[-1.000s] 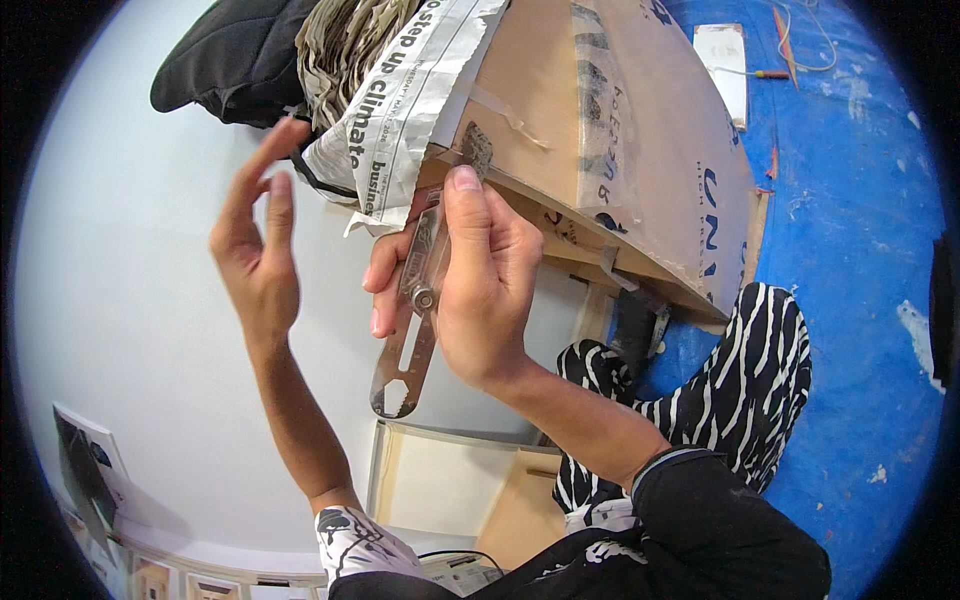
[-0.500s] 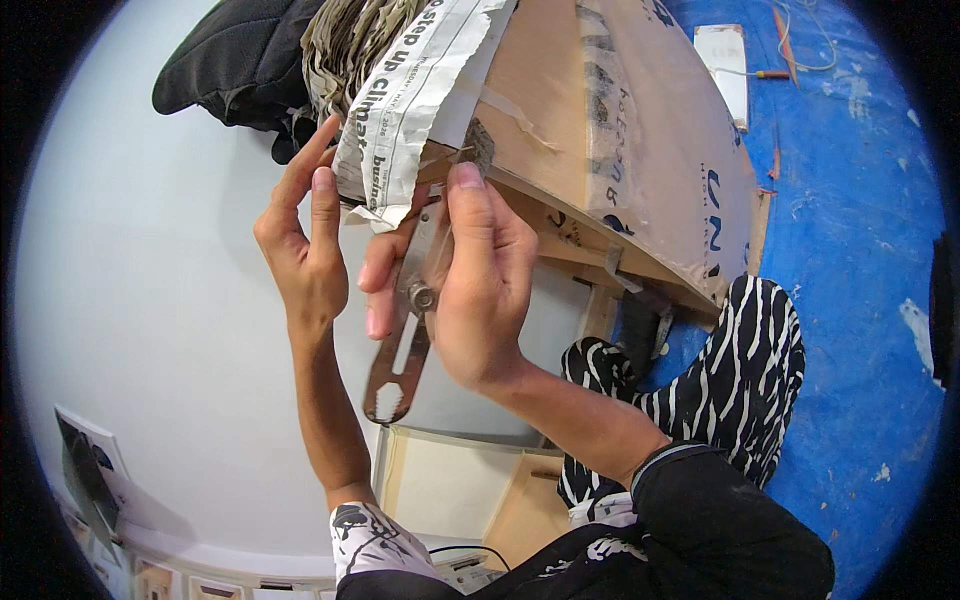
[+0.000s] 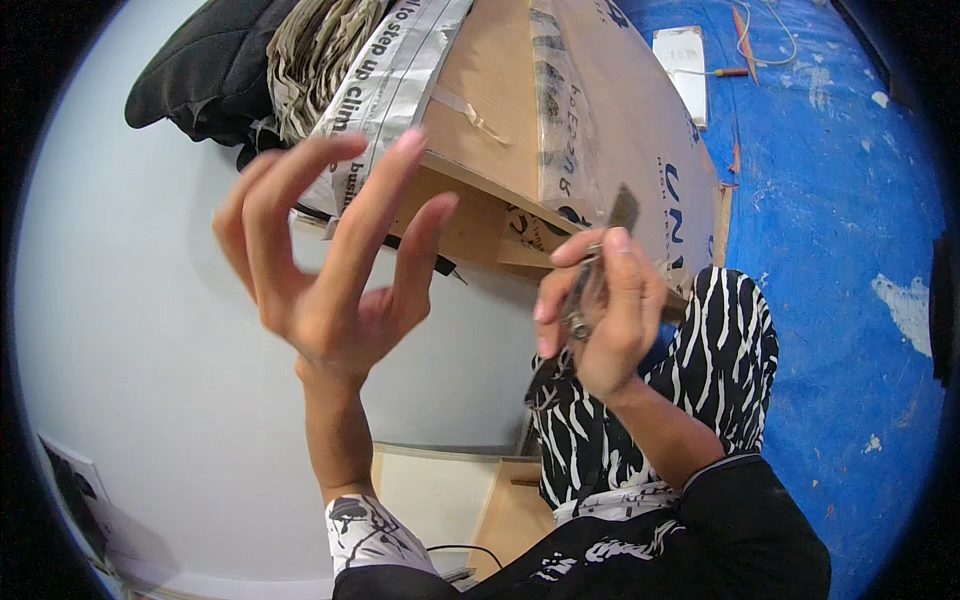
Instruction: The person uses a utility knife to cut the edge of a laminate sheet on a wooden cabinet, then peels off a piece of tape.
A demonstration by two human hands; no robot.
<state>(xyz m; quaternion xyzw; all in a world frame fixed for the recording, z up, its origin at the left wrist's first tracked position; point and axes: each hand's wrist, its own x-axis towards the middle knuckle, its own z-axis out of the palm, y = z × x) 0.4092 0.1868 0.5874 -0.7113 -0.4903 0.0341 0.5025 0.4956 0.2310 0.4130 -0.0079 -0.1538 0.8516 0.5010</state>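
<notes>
My right hand (image 3: pixel 615 320) grips a flat metal tool (image 3: pixel 578 325) with a slot, a bolt and a flat blade-like end that points up and away. It is in front of the lower edge of a plastic-wrapped wooden panel (image 3: pixel 490 70). My left hand (image 3: pixel 345 265) is raised with its fingers spread and bent, holding nothing. Behind its fingertips, a printed newspaper sheet (image 3: pixel 400 60) lies along the panel's left edge. Just right of my left hand, a black thing with a thin pointed tip (image 3: pixel 445 266) shows under the panel edge; its kind is unclear.
A folded newspaper stack (image 3: pixel 315 65) and a black padded item (image 3: pixel 205 75) are at the upper left. Blue sheeting (image 3: pixel 830 200) covers the floor at right, with a white board (image 3: pixel 682 75) and a cord on it. A pale wall (image 3: pixel 130 300) stands at left.
My right hand has carried the metal tool away from the newspaper-covered corner, to the right and down. My left hand has turned and spread its fingers. The view has shifted slightly.
</notes>
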